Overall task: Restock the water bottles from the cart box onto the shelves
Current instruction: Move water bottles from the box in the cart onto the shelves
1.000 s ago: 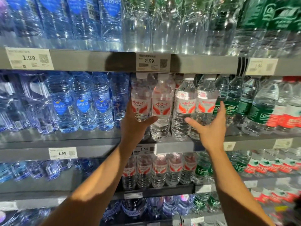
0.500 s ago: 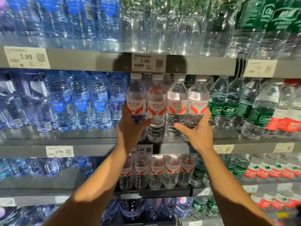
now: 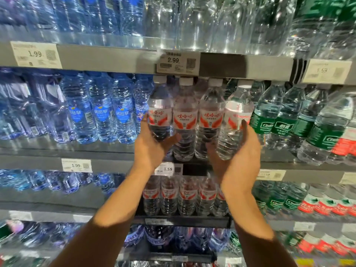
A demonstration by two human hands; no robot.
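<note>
Left hand (image 3: 152, 149): gripping the lower body of the leftmost red-labelled water bottle (image 3: 159, 110), fingers wrapping round it.
Right hand (image 3: 240, 160): cupping the rightmost red-labelled bottle (image 3: 236, 120), which is tilting left, its base lifting off the middle shelf (image 3: 107, 160).
Row: two more red-labelled bottles (image 3: 185, 120) are standing upright between them at the shelf's front edge.
Neighbours: blue-labelled bottles (image 3: 100, 112) left, green-labelled bottles (image 3: 281, 120) right.

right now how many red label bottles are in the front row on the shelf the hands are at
4. Left bottle in the left hand, two middle ones standing between, right bottle tilted in the right hand. More may be hidden behind.
</note>
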